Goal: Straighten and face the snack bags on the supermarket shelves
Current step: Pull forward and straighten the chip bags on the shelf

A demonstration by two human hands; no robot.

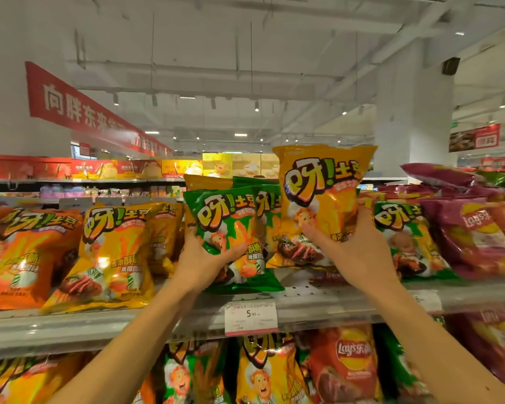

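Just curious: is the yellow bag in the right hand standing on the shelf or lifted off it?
Lifted. The right hand holds the yellow bag upright, its top above the neighbouring bags.

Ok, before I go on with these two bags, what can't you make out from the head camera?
- Price tag: small print too small; only 5.90 reads.
- Yellow bag in the right hand: lower front hidden by the fingers.
- Bags behind the green bag, held by the left hand: mostly covered.
- Lower shelf bags: cut off by the bottom edge.
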